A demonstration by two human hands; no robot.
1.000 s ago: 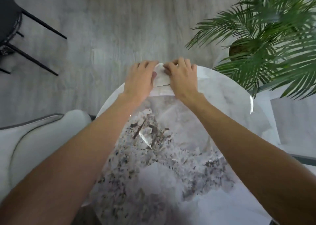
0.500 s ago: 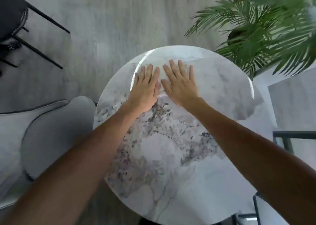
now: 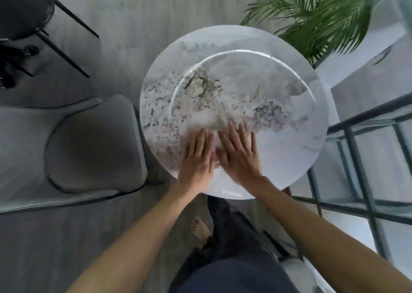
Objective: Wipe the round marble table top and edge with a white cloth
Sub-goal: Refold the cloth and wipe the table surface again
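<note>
The round marble table top (image 3: 278, 87) fills the middle of the head view, white with grey and brown veining. My left hand (image 3: 197, 156) and my right hand (image 3: 238, 154) lie flat side by side on its near part, fingers spread and pointing away from me. Both press down on the white cloth (image 3: 215, 140). It shows only as a pale blurred strip between the hands and just beyond the fingertips; the rest is hidden under my palms. The hands are a little inside the near edge.
A grey upholstered chair (image 3: 93, 145) touches the table's left side. A black chair (image 3: 24, 9) stands at the far left. A palm plant (image 3: 316, 18) overhangs the far right edge. A black-framed glass shelf (image 3: 367, 159) stands right. My bare foot (image 3: 200, 228) is below the table.
Both hands have drawn the cloth back from the far edge, across the middle, to the near part of the top. The view has pulled back, so the whole table shows.
</note>
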